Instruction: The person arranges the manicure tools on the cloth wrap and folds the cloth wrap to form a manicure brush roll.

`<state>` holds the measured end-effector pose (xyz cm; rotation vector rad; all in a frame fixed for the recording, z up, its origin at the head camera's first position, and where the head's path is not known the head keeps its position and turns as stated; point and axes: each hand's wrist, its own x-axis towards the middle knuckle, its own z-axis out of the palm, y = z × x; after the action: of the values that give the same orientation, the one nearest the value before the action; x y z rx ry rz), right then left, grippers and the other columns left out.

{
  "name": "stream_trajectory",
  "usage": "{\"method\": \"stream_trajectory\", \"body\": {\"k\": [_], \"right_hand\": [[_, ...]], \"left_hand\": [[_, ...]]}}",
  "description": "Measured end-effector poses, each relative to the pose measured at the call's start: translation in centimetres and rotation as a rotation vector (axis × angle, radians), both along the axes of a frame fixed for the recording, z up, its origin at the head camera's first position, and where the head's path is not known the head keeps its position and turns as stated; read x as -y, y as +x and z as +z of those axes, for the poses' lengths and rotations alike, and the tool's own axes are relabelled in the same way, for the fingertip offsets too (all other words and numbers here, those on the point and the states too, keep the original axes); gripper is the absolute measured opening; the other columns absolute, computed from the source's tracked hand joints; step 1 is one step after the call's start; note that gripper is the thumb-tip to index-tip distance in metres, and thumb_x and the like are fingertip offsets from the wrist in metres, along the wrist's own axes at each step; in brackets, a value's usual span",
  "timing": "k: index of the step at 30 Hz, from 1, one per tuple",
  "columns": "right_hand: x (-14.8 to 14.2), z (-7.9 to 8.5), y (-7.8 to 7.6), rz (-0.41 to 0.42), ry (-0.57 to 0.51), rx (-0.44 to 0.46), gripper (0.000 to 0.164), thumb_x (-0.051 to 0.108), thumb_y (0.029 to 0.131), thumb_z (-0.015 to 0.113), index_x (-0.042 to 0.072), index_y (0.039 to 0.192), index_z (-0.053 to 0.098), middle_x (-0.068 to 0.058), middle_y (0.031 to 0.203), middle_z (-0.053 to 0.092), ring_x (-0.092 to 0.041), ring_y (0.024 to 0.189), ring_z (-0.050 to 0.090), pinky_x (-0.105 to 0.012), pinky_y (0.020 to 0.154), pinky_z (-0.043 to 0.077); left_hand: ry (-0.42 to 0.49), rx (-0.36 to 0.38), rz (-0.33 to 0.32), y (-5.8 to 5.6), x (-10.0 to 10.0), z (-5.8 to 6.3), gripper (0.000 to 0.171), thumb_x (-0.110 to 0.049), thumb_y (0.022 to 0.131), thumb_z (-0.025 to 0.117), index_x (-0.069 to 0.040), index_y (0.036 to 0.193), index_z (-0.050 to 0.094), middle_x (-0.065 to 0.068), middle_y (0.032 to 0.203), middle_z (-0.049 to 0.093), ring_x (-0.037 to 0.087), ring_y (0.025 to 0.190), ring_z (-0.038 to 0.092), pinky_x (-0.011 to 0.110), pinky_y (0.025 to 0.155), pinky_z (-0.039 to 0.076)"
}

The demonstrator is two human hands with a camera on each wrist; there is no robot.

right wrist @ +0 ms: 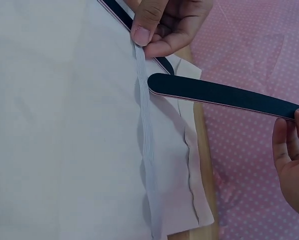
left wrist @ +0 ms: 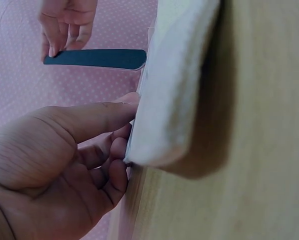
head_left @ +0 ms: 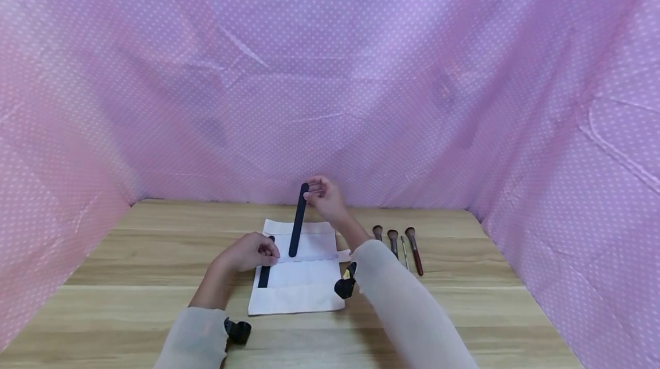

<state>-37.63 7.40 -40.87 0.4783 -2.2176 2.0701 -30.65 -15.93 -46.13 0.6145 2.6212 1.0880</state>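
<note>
A white cloth pouch (head_left: 304,299) lies unfolded on the table, with a white elastic band (right wrist: 145,115) running across its middle. My left hand (head_left: 254,251) pinches that band near the pouch's left side, between thumb and fingers. Beneath the band, at the left, lies one black nail file (head_left: 264,277). Between thumb and fingers of my right hand (head_left: 326,200), a second black nail file (head_left: 298,221) is gripped by its far end. Its rounded free end (right wrist: 162,84) points down toward the band, right of the left hand; whether it touches the band I cannot tell.
Right of the pouch, several makeup brushes (head_left: 411,232) and a thin metal tool (head_left: 404,251) lie side by side, partly hidden by the right forearm. A short strap (head_left: 344,255) sticks out from the pouch's right edge. Pink dotted cloth (head_left: 330,99) hangs around the wooden table (head_left: 129,306).
</note>
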Motion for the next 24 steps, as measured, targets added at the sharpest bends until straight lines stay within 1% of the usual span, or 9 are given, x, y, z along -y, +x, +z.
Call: {"method": "stream_trajectory", "body": {"k": [3,6,9,13,18,21,24], "right_hand": [[0.2,-0.3,-0.1,-0.017,-0.004,0.007,0.033,-0.015,0.093,0.062,-0.004,0.123,0.061,-0.028,0.112,0.061,-0.018,0.085,0.063,-0.053,0.089,0.056],[0.4,-0.8,-0.4,-0.022,-0.010,0.031,0.032,-0.013,0.094,0.063,-0.002,0.124,0.062,-0.023,0.110,0.062,-0.018,0.086,0.064,-0.055,0.091,0.055],[0.6,-1.3,-0.7,-0.031,-0.021,0.068,0.032,-0.010,0.095,0.064,0.001,0.124,0.063,-0.019,0.110,0.063,-0.019,0.088,0.065,-0.057,0.095,0.052],[1.0,-1.6,-0.8,-0.056,-0.047,0.104,0.032,-0.009,0.095,0.064,0.004,0.124,0.063,-0.016,0.110,0.064,-0.020,0.090,0.066,-0.056,0.096,0.052],[1.3,-2.0,-1.0,-0.055,-0.083,0.120,0.031,-0.009,0.095,0.064,0.002,0.125,0.062,-0.011,0.105,0.063,-0.017,0.088,0.065,-0.056,0.097,0.051],[1.4,-2.1,-1.1,-0.053,-0.113,0.124,0.031,-0.011,0.095,0.063,0.000,0.124,0.062,-0.012,0.104,0.064,-0.016,0.086,0.065,-0.057,0.097,0.051],[1.6,-2.2,-1.1,-0.063,-0.134,0.131,0.031,-0.011,0.094,0.063,-0.001,0.123,0.062,-0.012,0.103,0.064,-0.015,0.084,0.065,-0.055,0.096,0.053]], "left_hand": [[-0.006,-0.001,0.001,0.0,-0.1,0.1,0.013,0.000,0.090,0.074,-0.012,0.088,0.073,-0.002,0.084,0.063,0.016,0.081,0.055,0.033,0.076,0.048],[-0.002,0.002,0.000,0.1,-0.2,0.2,0.014,0.001,0.091,0.073,-0.012,0.087,0.072,-0.002,0.083,0.062,0.017,0.081,0.054,0.035,0.076,0.047],[0.007,-0.009,-0.029,0.1,-0.2,0.1,0.014,0.002,0.091,0.072,-0.011,0.086,0.070,-0.001,0.081,0.061,0.017,0.080,0.054,0.034,0.075,0.046],[0.021,-0.020,-0.059,0.1,0.0,-0.1,0.013,0.003,0.092,0.071,-0.010,0.087,0.070,-0.001,0.080,0.060,0.016,0.079,0.053,0.032,0.073,0.046],[0.019,-0.021,-0.065,0.0,0.0,-0.1,0.014,0.003,0.093,0.069,-0.010,0.087,0.069,-0.001,0.080,0.059,0.016,0.079,0.053,0.032,0.073,0.045],[0.014,-0.021,-0.068,0.0,-0.1,-0.1,0.013,0.002,0.093,0.068,-0.010,0.087,0.069,-0.001,0.080,0.059,0.017,0.079,0.053,0.032,0.073,0.045],[0.012,-0.016,-0.077,0.0,-0.1,0.0,0.013,0.002,0.093,0.067,-0.009,0.087,0.069,-0.001,0.079,0.058,0.017,0.078,0.053,0.032,0.073,0.045]]}}
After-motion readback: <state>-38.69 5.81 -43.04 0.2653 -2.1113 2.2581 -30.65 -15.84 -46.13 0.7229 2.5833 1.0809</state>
